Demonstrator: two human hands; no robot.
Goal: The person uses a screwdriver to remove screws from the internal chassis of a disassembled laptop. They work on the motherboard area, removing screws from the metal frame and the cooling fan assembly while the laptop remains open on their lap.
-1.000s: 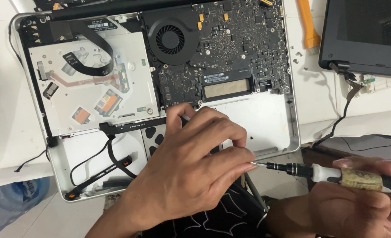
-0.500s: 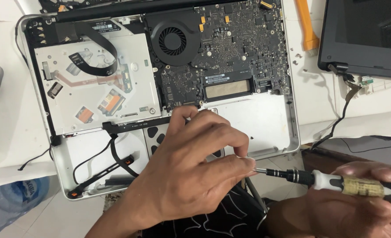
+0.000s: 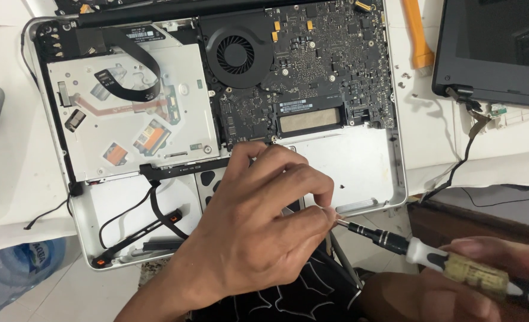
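The big silver laptop (image 3: 365, 161) lies open on the white table (image 3: 14, 179), with its bottom cover already off, so all the insides show. The battery spot near the person looks bare, but the green board (image 3: 330, 65), the round black fan (image 3: 235, 55) and the flat silver drive (image 3: 133, 113) are still in place, so I think much is left to take out. The left hand (image 3: 258, 232) rests over the near edge, fingers bent close together, pinching the tip of a small screwdriver (image 3: 431, 259). The right hand (image 3: 485, 280) is wrapped around its handle at the bottom right corner.
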